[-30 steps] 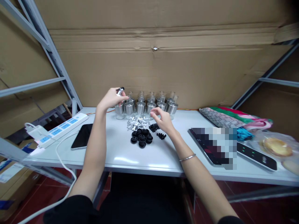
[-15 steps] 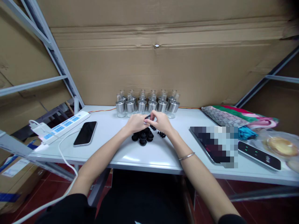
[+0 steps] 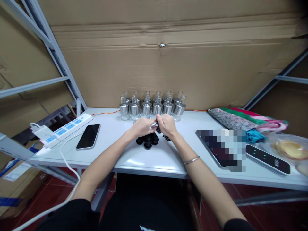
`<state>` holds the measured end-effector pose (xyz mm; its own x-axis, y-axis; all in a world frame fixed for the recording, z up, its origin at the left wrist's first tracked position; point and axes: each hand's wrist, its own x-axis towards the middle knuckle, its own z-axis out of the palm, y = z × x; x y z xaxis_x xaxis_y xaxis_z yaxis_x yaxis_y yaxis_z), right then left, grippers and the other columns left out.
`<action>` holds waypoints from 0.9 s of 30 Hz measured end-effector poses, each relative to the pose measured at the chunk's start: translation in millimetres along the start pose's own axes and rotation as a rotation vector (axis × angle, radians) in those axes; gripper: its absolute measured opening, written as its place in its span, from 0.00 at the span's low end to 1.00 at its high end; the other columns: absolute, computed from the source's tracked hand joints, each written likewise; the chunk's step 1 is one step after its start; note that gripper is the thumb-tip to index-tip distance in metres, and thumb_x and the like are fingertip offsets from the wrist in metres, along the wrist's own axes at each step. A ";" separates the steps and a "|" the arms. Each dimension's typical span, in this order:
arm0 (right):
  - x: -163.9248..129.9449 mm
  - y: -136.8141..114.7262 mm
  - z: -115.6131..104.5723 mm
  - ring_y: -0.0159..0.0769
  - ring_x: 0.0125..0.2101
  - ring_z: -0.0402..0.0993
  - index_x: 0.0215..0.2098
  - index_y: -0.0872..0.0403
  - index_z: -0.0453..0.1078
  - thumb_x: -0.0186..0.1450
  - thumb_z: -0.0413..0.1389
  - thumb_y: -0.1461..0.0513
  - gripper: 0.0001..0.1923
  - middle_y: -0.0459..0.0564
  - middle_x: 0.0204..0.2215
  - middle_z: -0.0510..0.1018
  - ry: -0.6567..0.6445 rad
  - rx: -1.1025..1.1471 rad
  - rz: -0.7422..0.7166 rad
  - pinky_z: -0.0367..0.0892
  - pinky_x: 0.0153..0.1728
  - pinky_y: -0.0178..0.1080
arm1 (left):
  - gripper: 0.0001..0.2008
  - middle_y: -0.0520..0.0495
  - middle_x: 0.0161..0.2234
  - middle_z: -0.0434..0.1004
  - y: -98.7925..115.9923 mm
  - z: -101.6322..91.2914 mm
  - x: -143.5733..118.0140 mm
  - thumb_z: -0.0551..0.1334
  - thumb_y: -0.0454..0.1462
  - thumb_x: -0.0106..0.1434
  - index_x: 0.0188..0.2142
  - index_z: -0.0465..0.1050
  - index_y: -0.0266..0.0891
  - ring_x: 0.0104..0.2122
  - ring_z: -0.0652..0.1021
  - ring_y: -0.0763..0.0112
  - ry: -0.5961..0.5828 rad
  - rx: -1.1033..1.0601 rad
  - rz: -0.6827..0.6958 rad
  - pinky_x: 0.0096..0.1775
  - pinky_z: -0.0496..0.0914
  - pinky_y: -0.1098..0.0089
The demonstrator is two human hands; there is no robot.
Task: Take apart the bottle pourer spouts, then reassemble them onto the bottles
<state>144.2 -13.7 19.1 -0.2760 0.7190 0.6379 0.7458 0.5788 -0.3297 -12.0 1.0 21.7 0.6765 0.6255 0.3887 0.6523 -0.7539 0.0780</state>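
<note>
My left hand (image 3: 142,127) is closed around a small silver-and-black part (image 3: 153,125), whose kind I cannot make out. My right hand (image 3: 167,124) meets it from the other side, fingers curled and thumb pressed onto the same part. The two hands nearly touch, so most of the part is hidden. Just below them on the table lies a cluster of round black caps (image 3: 147,142). Tiny black pieces (image 3: 166,138) are scattered beside my right wrist. Behind my hands stand two rows of glass bottles with silver metal sleeves (image 3: 146,109).
On the left of the white table (image 3: 115,157) are a phone (image 3: 88,137) and a power strip (image 3: 69,128) with a white cable. To the right lie a partly blurred-out tablet-like device (image 3: 209,146), a black-topped device (image 3: 267,158), a colourful bag (image 3: 240,120) and wrapped food (image 3: 291,149).
My right hand has gone from a loose pinch with raised fingers to a closed grip against my left hand. A shiny silver piece now shows between them.
</note>
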 end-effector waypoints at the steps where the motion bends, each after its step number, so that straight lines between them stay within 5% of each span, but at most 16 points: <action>1: 0.6 0.0 -0.1 0.34 0.20 0.62 0.15 0.51 0.55 0.69 0.30 0.50 0.30 0.49 0.15 0.66 0.035 0.025 0.040 0.55 0.31 0.39 | 0.07 0.45 0.27 0.76 0.4 0.2 -0.3 0.56 0.39 0.60 0.29 0.67 0.38 0.27 0.76 0.65 0.004 0.012 0.010 0.26 0.58 0.71; 8: 8.1 23.2 -8.7 0.37 0.30 0.68 0.23 0.52 0.68 0.65 0.44 0.53 0.19 0.50 0.26 0.73 0.264 0.175 0.235 0.61 0.35 0.38 | 0.10 0.48 0.23 0.72 -11.4 -3.8 -2.7 0.55 0.41 0.62 0.26 0.63 0.39 0.24 0.73 0.70 0.116 -0.048 0.044 0.26 0.57 0.72; 13: 6.8 46.6 -12.0 0.35 0.23 0.70 0.22 0.53 0.71 0.56 0.53 0.59 0.09 0.46 0.16 0.73 0.035 0.203 0.551 0.63 0.31 0.37 | 0.10 0.49 0.24 0.73 -17.6 -3.2 -2.5 0.54 0.41 0.62 0.26 0.63 0.39 0.24 0.73 0.71 0.140 -0.022 0.035 0.26 0.56 0.72; 17: 4.3 50.5 -9.8 0.34 0.22 0.73 0.19 0.54 0.70 0.52 0.54 0.64 0.06 0.46 0.15 0.75 -0.077 0.193 0.627 0.64 0.31 0.35 | 0.11 0.49 0.23 0.72 -14.8 -2.9 -2.4 0.54 0.41 0.62 0.25 0.62 0.39 0.24 0.72 0.71 0.124 0.007 0.051 0.26 0.55 0.71; 27: -2.5 73.3 -7.1 0.41 0.30 0.74 0.26 0.53 0.77 0.52 0.58 0.59 0.07 0.53 0.26 0.80 -0.052 -0.042 0.722 0.62 0.29 0.38 | 0.10 0.49 0.24 0.72 -16.5 -2.5 -2.5 0.55 0.40 0.62 0.26 0.63 0.39 0.24 0.72 0.71 0.117 0.013 0.047 0.27 0.56 0.72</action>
<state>203.8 24.2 -1.7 0.2660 0.9344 0.2368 0.7753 -0.0615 -0.6286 -25.3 11.5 21.7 0.6628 0.5610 0.4960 0.6256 -0.7789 0.0451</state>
